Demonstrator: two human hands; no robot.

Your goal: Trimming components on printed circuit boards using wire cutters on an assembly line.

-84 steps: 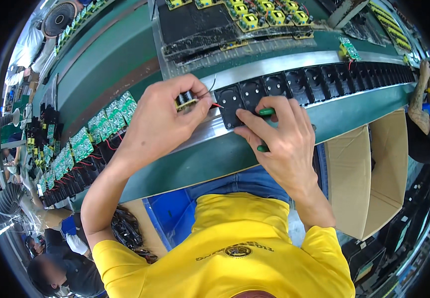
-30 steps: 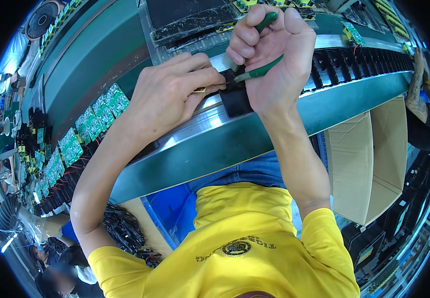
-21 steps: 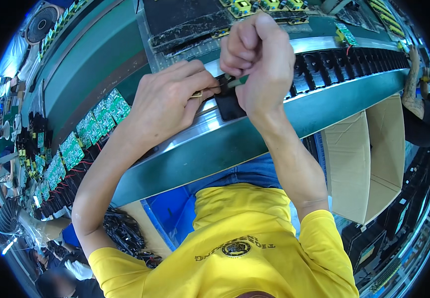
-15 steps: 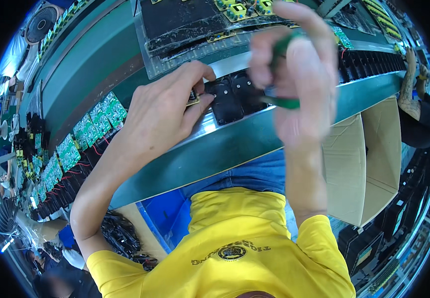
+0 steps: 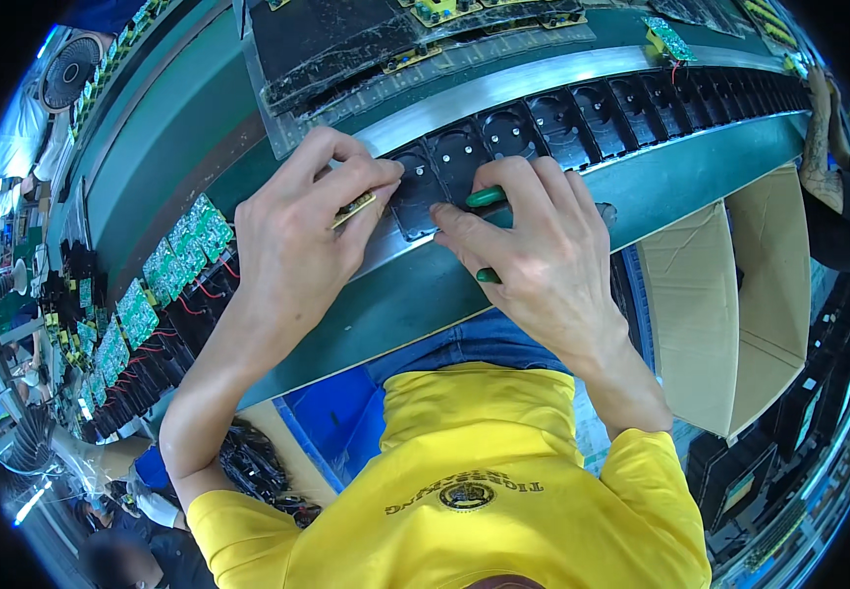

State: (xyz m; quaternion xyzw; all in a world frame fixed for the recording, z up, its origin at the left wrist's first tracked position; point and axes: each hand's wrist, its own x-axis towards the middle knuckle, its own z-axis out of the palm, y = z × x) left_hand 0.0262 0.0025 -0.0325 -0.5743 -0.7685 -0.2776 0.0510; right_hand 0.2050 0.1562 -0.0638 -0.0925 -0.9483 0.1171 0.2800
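Right hand [image 5: 548, 250] lowered, grip half-curled around green-handled tool [image 5: 487, 196]

A green desk [image 5: 376, 329] stretches across — a round fan [image 5: 69, 74] at upper left. A tube light [image 5: 32, 503] glows at lower left.

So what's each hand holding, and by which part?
Left hand: a circuit board, gripped part hidden. Right hand: a green-handled tool, apparently around its middle, handle ends protruding.

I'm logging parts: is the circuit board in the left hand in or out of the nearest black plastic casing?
Out. The left hand pinches the circuit board left of the black plastic casing, whose floor shows.
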